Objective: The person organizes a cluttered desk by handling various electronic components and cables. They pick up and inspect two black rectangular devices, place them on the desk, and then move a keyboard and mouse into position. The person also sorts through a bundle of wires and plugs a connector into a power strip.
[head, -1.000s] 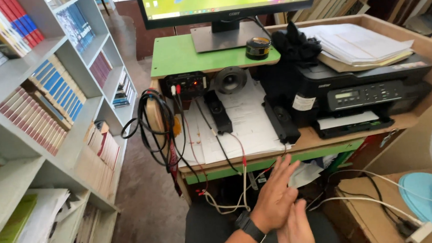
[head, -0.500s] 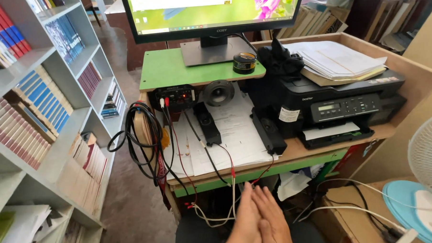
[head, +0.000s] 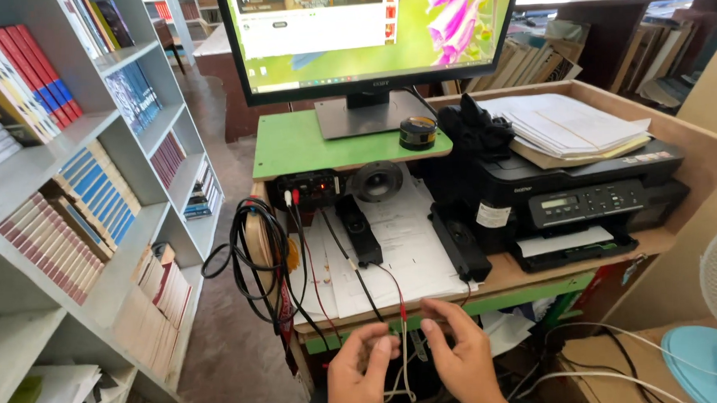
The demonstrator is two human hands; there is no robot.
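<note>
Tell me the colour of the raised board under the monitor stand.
Light green, seen in the head view: flat painted board.

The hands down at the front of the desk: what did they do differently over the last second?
They were pressed together, palm to palm, below the desk edge. Now the left hand and right hand have parted and risen to the thin wires hanging off the front, fingertips pinching at them. The printer, monitor and the black cable bundle stayed put.
</note>
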